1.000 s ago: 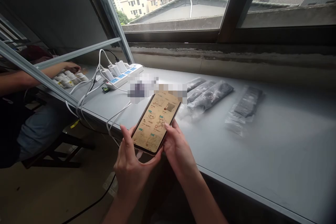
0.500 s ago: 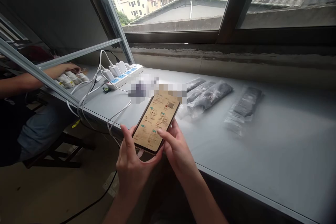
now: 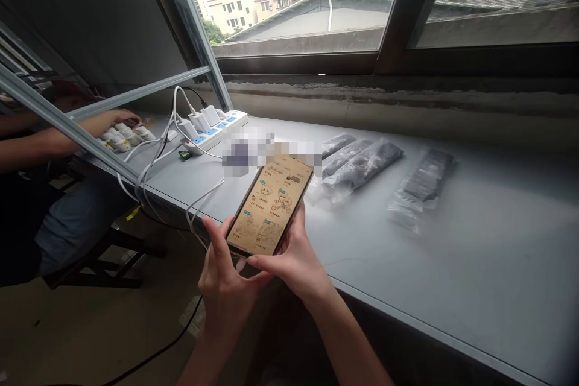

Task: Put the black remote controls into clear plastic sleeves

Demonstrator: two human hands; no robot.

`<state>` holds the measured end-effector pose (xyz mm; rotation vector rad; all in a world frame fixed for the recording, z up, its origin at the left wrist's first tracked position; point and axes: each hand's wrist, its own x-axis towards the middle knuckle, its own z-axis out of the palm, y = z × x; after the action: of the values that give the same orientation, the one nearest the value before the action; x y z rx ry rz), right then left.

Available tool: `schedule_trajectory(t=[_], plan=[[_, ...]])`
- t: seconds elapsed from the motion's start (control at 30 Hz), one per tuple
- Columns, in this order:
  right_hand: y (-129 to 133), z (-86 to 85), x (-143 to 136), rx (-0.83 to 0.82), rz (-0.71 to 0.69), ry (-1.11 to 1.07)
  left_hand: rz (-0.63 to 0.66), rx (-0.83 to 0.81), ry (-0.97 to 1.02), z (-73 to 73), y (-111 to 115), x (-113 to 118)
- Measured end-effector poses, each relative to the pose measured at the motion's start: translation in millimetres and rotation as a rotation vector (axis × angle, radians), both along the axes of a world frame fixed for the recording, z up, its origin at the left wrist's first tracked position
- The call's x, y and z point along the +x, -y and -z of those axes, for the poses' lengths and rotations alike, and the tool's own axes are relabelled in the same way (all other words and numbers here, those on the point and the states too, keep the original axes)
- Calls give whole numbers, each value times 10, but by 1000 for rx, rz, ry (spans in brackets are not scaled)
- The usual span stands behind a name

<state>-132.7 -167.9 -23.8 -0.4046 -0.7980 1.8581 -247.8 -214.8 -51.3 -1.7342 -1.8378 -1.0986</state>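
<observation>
Phone: a dark-edged rectangular smartphone (image 3: 271,205) with a lit tan screen showing line drawings and small teal labels; it is held tilted above the near edge of the long grey table (image 3: 474,271), its top end pointing toward the window side.
Left hand: the left hand (image 3: 228,280) grips the smartphone's lower left side and bottom, fingers curled beneath, thumb raised beside the left edge.
Right hand: the right hand (image 3: 296,259) wraps the lower right side, its thumb reaching across by the bottom edge; whether the thumb touches the screen, I cannot tell.
Phone cord: a pale plug (image 3: 241,264) shows at the smartphone's bottom end, between the 2 hands.
Power strip: a long white strip with blue socket faces (image 3: 217,132) lies on the table beyond the smartphone, with at least 3 white block adapters (image 3: 198,121) plugged in; white cables (image 3: 145,178) run over the table's near edge.
Bags: a group of black items in clear plastic bags (image 3: 362,166) lies right of the smartphone; 1 more bagged black item (image 3: 423,184) lies apart, farther right.
Blurred patch: pixelation hides what lies just beyond the smartphone.
Left side: past the grey metal frame (image 3: 140,93), another person's hand (image 3: 126,117) is at a cluster of small white cylindrical pieces (image 3: 122,137); a dark wooden stool (image 3: 108,259) stands below.
</observation>
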Motion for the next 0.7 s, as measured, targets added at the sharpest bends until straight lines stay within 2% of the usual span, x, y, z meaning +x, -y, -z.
schedule_trajectory(t=[0.17, 0.37, 0.7], plan=[[3, 1, -1, 14, 8, 61, -10, 34, -29, 5, -11, -5], [-3, 54, -11, -43, 108, 24, -42, 67, -81, 1, -37, 31], [-5, 49, -14, -145, 78, -89, -55, 59, -86, -3, -36, 40]])
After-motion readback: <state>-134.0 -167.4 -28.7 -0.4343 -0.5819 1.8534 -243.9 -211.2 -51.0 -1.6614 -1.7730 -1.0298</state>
